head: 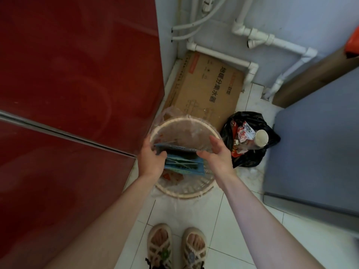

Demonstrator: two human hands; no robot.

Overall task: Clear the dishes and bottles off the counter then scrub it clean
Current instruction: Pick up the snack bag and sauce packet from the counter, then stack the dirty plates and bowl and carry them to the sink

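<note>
I stand over a round beige waste basket point(196, 194) lined with a clear plastic bag, on the tiled floor. Both hands hold a blue food tray point(184, 165) with thin skewers lying in it, tilted over the basket's mouth. My left hand point(152, 159) grips the tray's left edge, fingers curled around it. On the tray's right edge my right hand point(215, 155) holds on with the thumb raised; its fingertips are hidden under the tray. Red and white scraps lie inside the basket below the tray.
Red cabinet doors point(73, 94) fill the left side. A flat cardboard box point(206, 88) leans behind the basket under white pipes point(221, 55). A full black rubbish bag point(250, 140) with a paper cup sits at the right, beside a grey appliance point(318, 148).
</note>
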